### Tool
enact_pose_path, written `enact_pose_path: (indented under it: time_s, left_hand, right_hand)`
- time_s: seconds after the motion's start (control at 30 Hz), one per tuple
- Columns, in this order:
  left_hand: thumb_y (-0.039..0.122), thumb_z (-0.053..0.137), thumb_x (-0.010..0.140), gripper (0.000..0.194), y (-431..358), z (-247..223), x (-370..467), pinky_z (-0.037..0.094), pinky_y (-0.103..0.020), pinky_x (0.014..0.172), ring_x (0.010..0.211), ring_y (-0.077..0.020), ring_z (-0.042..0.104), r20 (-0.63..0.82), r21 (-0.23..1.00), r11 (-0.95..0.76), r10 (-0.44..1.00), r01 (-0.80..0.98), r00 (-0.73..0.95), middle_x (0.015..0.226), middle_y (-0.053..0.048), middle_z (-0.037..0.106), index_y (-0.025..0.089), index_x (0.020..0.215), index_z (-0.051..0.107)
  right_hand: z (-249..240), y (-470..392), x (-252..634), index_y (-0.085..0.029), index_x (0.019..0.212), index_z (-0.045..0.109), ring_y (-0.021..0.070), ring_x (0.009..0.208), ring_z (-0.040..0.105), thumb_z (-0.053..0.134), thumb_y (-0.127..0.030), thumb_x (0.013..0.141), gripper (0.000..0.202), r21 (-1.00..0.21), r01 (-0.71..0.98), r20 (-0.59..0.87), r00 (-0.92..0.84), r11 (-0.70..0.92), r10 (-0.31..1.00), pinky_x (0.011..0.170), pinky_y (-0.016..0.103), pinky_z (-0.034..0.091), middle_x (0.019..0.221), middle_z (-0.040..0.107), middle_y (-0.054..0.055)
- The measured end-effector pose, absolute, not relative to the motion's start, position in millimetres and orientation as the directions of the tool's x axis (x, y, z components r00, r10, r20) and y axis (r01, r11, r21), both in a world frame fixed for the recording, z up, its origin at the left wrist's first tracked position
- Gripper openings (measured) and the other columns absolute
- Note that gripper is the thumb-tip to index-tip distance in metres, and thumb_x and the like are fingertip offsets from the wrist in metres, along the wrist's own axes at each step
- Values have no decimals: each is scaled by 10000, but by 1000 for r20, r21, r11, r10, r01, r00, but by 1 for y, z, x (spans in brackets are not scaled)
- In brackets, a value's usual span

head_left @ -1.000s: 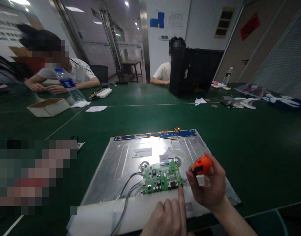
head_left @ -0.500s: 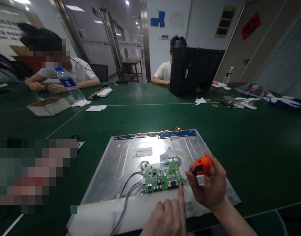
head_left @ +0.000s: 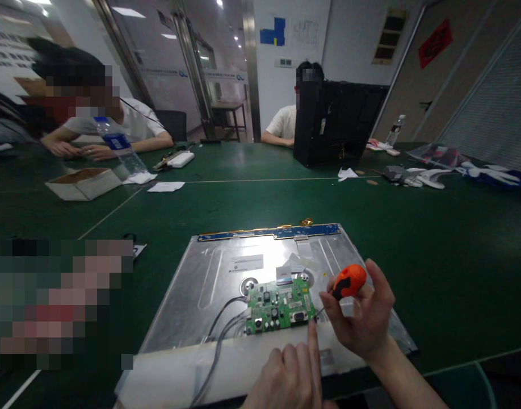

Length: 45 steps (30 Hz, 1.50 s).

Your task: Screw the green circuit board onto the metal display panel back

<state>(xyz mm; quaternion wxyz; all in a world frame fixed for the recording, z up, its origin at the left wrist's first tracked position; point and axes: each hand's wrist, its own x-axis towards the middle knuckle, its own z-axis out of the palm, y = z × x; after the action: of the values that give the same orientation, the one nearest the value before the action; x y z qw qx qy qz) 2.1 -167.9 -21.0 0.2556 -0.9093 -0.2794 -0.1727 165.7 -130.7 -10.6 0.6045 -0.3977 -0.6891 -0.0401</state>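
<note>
A silver metal panel (head_left: 213, 278) lies on the green table, with a green circuit board (head_left: 281, 307) on its lower middle. My right hand (head_left: 365, 315) holds an orange and black screwdriver (head_left: 349, 281) by thumb and fingers; its thin shaft slants down to the board's lower right corner. My left hand (head_left: 286, 375) is at the panel's front edge, index finger stretched to that same corner near the tip, other fingers curled. Whether that finger steadies a screw is too small to tell. Grey cables (head_left: 220, 352) run from the board's left side. A blue strip board (head_left: 269, 233) lines the panel's far edge.
Across the table sit two people in white shirts, one partly behind a black monitor (head_left: 337, 122). An open box (head_left: 84, 184), a water bottle (head_left: 120, 145) and papers (head_left: 166, 187) stand at the far left. White gloves (head_left: 424, 178) lie at the far right.
The fingers of my right hand have shifted and opened slightly around the screwdriver handle, which is turned a little. My left hand has hardly moved.
</note>
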Motion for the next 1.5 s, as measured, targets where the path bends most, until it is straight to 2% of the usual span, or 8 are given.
enact_pose_path:
  time_s: [0.27, 0.53, 0.63, 0.7, 0.87, 1.0, 1.17, 1.5]
  left_hand:
    - [631, 301, 935, 762, -168, -23, 1, 264, -284, 410, 447, -116, 434, 435, -398, -708, 414, 583, 799, 558, 6, 480, -15, 1200, 607]
    - [630, 310, 936, 735, -168, -21, 0, 254, -292, 423, 459, -118, 436, 422, -392, -710, 427, 585, 800, 556, 3, 487, 10, 1145, 646]
    - [626, 323, 934, 729, -168, -19, 1, 253, -291, 414, 443, -119, 429, 440, -381, -711, 423, 591, 792, 541, -3, 486, 5, 1109, 665]
    - [624, 321, 935, 732, -168, -19, 2, 255, -289, 408, 433, -119, 424, 453, -377, -714, 414, 590, 790, 531, -2, 481, 2, 1093, 672]
    - [599, 313, 949, 708, -168, -20, 3, 266, -288, 399, 437, -122, 437, 456, -372, -717, 412, 590, 789, 530, -3, 492, 7, 1079, 678]
    - [580, 306, 957, 693, -167, -22, 3, 266, -285, 393, 426, -120, 432, 474, -366, -723, 397, 586, 786, 519, -1, 498, 6, 1079, 674]
    - [578, 316, 956, 683, -168, -24, 2, 279, -283, 394, 431, -124, 453, 458, -358, -735, 399, 576, 794, 529, -4, 510, 7, 1078, 671]
    - [546, 274, 977, 671, -168, -24, 2, 286, -279, 384, 421, -126, 449, 465, -352, -739, 395, 574, 793, 526, -6, 500, 14, 1053, 676]
  right_hand:
    - [-10, -137, 175, -249, 1464, 242, 151, 660, 588, 572, -152, 809, 739, -403, 572, 861, -26, 714, 507, 564, 339, 564, 997, 549, 81]
    - [-13, -134, 175, -262, 1460, 236, 136, 593, 565, 579, -78, 778, 786, -409, 560, 867, -8, 721, 498, 503, 289, 541, 856, 544, 25]
    - [-13, -131, 174, -248, 1448, 273, 129, 641, 573, 606, -109, 773, 765, -393, 597, 888, 50, 699, 457, 493, 276, 547, 1033, 505, 84]
    - [-14, -131, 174, -233, 1448, 280, 138, 677, 582, 617, -130, 774, 761, -374, 623, 897, 53, 687, 440, 509, 283, 555, 1075, 486, 101]
    - [-18, -132, 174, -247, 1469, 236, 152, 657, 568, 625, -116, 773, 808, -381, 608, 887, 28, 697, 461, 523, 296, 538, 877, 513, 33]
    - [-18, -132, 173, -261, 1476, 237, 147, 638, 561, 628, -113, 769, 822, -367, 605, 891, 11, 707, 454, 540, 321, 537, 888, 538, 38]
    - [-13, -134, 171, -207, 1483, 228, 167, 656, 581, 560, -101, 776, 788, -388, 531, 881, -26, 753, 472, 561, 363, 545, 917, 588, 72]
    - [-16, -134, 169, -230, 1479, 227, 140, 568, 560, 578, -69, 762, 815, -388, 568, 885, 10, 726, 465, 506, 315, 535, 788, 559, 17]
